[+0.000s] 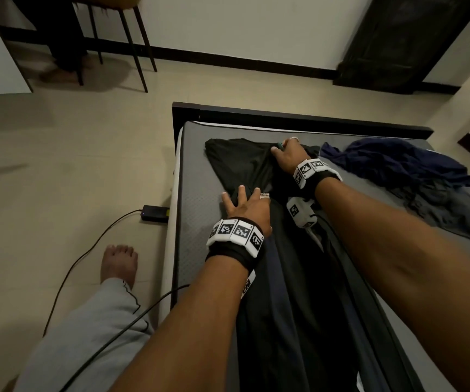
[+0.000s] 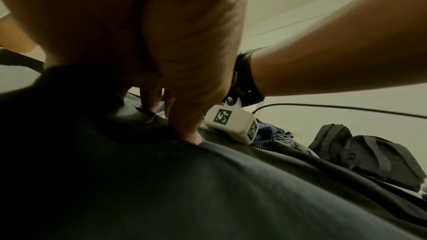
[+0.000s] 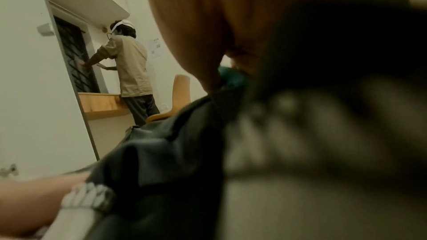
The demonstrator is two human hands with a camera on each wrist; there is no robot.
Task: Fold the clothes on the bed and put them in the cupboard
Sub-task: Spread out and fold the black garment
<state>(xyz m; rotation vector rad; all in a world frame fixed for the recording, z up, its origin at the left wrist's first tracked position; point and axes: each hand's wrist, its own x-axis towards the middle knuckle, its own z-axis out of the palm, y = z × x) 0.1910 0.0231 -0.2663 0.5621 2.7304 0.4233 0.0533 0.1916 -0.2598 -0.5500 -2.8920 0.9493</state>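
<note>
Head view: black garment (image 1: 293,250) laid lengthwise on the bed (image 1: 197,222), far end near the footboard. Left hand (image 1: 246,206) flat, fingers spread, pressing the cloth. Right hand (image 1: 287,154) further up, fingers curled, seemingly pinching the cloth's far edge, though blurred in the right wrist view. Best to keep the left palm anchoring the crease, draw the pinched edge taut and square before folding over, then smooth outward. More unfolded clothes (image 1: 414,182) heaped to the right on the bed, just beside. No cupboard clearly in sight.
</note>
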